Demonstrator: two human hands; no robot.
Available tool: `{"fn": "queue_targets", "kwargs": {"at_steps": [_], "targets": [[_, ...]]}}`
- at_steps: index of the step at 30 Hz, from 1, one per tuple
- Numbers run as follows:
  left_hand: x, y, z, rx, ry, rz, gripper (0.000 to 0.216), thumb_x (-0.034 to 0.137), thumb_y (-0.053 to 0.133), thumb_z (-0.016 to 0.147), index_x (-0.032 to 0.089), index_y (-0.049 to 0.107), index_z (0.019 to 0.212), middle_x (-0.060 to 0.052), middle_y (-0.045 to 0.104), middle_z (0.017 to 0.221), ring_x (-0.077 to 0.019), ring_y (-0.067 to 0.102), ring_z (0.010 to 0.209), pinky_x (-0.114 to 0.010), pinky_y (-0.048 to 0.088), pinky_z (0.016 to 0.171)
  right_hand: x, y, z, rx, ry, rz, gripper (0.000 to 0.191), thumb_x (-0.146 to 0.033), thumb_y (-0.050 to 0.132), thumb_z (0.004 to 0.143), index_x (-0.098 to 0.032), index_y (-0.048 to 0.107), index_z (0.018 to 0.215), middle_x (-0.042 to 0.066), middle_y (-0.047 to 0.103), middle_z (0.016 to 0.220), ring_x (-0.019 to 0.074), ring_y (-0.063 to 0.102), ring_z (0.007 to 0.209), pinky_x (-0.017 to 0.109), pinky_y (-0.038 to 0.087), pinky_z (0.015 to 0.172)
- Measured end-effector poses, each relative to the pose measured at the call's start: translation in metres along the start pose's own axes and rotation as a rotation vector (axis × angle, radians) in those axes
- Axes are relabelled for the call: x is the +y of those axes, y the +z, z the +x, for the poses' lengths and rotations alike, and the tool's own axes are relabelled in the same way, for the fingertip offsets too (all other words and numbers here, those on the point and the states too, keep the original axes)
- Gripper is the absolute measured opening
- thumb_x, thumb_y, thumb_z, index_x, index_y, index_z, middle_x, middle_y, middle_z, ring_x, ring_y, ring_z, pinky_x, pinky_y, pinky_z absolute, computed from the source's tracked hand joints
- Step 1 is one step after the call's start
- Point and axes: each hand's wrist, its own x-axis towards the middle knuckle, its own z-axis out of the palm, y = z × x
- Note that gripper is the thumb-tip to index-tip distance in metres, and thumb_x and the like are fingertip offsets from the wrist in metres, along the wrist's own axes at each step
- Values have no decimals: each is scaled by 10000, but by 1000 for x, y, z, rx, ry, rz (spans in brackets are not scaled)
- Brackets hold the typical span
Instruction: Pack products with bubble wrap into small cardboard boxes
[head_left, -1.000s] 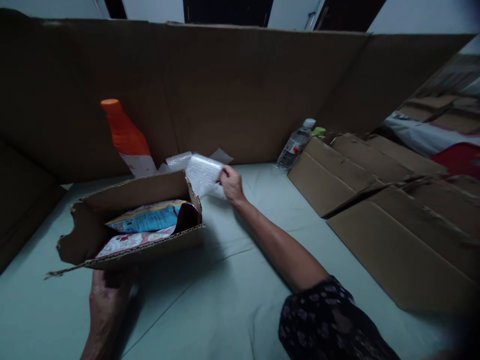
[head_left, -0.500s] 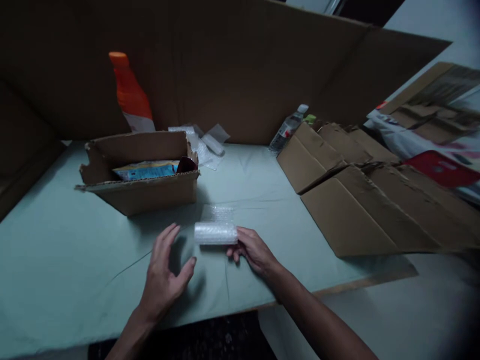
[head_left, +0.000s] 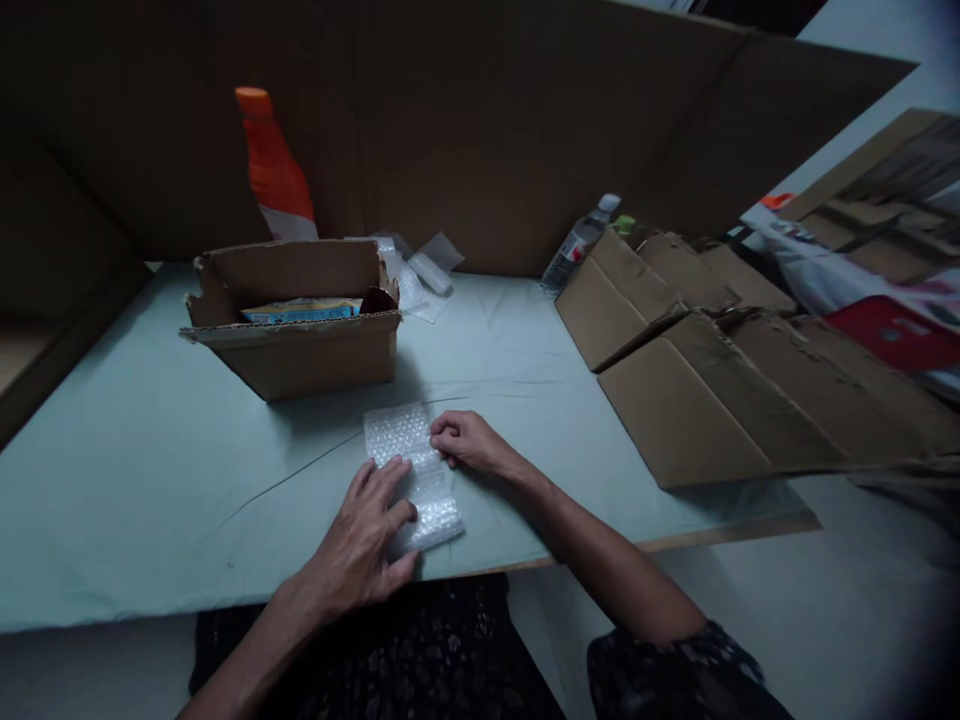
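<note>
A strip of bubble wrap (head_left: 431, 520) lies unrolled on the pale green cloth near the table's front edge. My left hand (head_left: 364, 530) rests on its left side, palm down with the fingers spread. At the strip's right edge, farther up, my right hand (head_left: 469, 440) is closed, with thumb and forefinger pinching the bubble wrap. The hand hides the exact spot of the pinch. Just beyond the hands stands an open cardboard box (head_left: 330, 360) with a blue packet (head_left: 300, 311) and a dark red item inside.
An orange bottle (head_left: 277, 175) stands behind the box. Several clear plastic pieces (head_left: 431, 275) lie at the back. A water bottle (head_left: 577, 248) leans by cardboard boxes (head_left: 675, 410) on the right. A tall cardboard wall (head_left: 480, 130) closes off the back.
The bubble wrap has gone from a roll to a flattened strip. My left hand came down onto it. My right hand moved from the roll's end to the strip's edge.
</note>
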Motion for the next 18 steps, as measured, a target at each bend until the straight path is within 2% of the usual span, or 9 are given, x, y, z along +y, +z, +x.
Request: {"fn": "queue_targets", "kwargs": {"at_steps": [1,4,6,9,11,14,16,18], "targets": [[3,2,-3,-8,1,4,222,207,642,788,199,584,1003,-187,458,1484,-359,372,1435,-641,295,1174,-1,4,3,5,-24,-24,84,-238,608,813,-155,624,806,-37,578,563,92,521,458,196,377,456],[13,11,-8,-11,24,40,217,86,566,817,200,556,1001,-125,609,1322,-307,465,1364,-605,323,1180,-5,13,6,52,-104,-132,160,-254,653,802,-155,620,682,-42,542,535,89,478,501,210,318,516],[16,15,-8,21,55,79,233,35,516,836,193,550,1004,-95,658,1179,-281,526,1282,-580,363,1163,-9,14,6,116,-147,-204,183,-244,686,771,-155,612,629,-45,517,534,92,443,537,227,275,547],[12,13,-6,127,86,129,322,-20,437,858,176,556,1084,-81,642,1038,-220,595,1077,-523,435,1112,-13,6,8,262,-186,-285,188,-225,625,794,-161,607,618,-36,520,570,108,434,587,245,258,587],[7,5,-3,161,93,162,460,-45,406,858,171,529,1245,-78,614,1020,-197,589,991,-515,455,1085,-13,-4,12,366,-187,-319,209,-255,575,830,-161,619,648,-21,550,610,120,455,613,245,275,604],[6,-8,-2,145,124,163,621,-33,430,849,202,439,1423,-78,585,999,-210,557,927,-493,527,943,-8,-21,21,483,-165,-359,226,-291,545,847,-163,629,681,-7,579,644,133,482,631,242,305,619],[13,-14,-3,99,185,74,630,-3,480,824,203,459,1419,-86,579,989,-215,531,882,-441,545,828,-4,-28,27,536,-144,-389,223,-290,535,848,-167,633,689,0,591,654,141,492,643,243,314,624],[23,-16,-4,76,246,-35,618,10,515,782,176,501,1377,-92,572,976,-215,517,872,-423,535,805,1,-30,31,569,-122,-419,220,-285,534,848,-172,638,691,7,604,661,148,499,650,247,316,626]]}}
